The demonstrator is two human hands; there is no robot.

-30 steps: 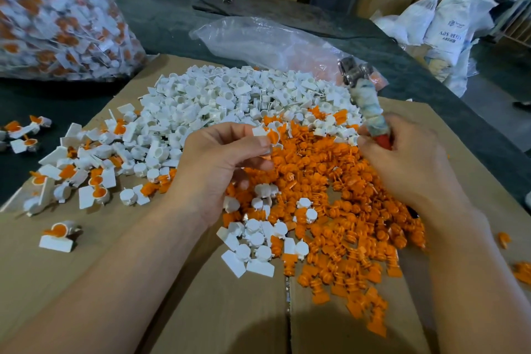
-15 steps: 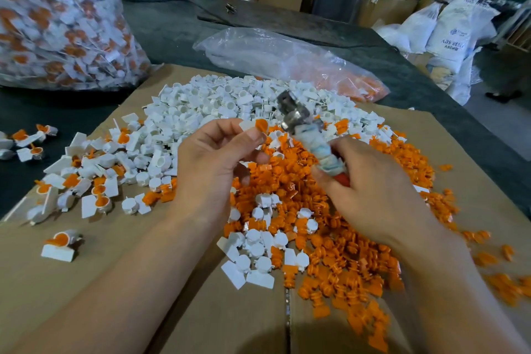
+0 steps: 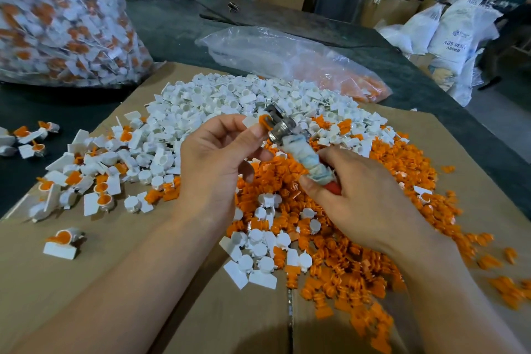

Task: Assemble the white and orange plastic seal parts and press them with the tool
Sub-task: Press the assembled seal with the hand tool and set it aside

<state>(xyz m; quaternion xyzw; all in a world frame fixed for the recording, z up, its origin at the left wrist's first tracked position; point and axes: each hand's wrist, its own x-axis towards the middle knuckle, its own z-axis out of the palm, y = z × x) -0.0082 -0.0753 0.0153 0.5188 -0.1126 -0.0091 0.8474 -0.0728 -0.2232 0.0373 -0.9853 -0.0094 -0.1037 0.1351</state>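
My left hand [image 3: 214,161] pinches a white seal part with an orange insert [image 3: 256,121] between thumb and fingertips, held above the piles. My right hand [image 3: 356,198] grips the cloth-wrapped handle of the press tool [image 3: 298,149]. The tool's metal head [image 3: 277,121] touches the orange insert. A heap of white parts [image 3: 230,103] lies behind the hands on the cardboard sheet [image 3: 86,290]. A heap of orange parts [image 3: 359,238] spreads under and to the right of them.
Assembled white-and-orange seals [image 3: 94,178] lie scattered at the left, one [image 3: 61,241] apart near the front. A big clear bag of finished seals [image 3: 63,17] stands at the back left. A flatter plastic bag [image 3: 287,60] lies behind the piles. Boxes and sacks stand beyond the table.
My right hand has swung the tool from the right toward the left hand. The metal head now meets the seal part that my left hand raised.
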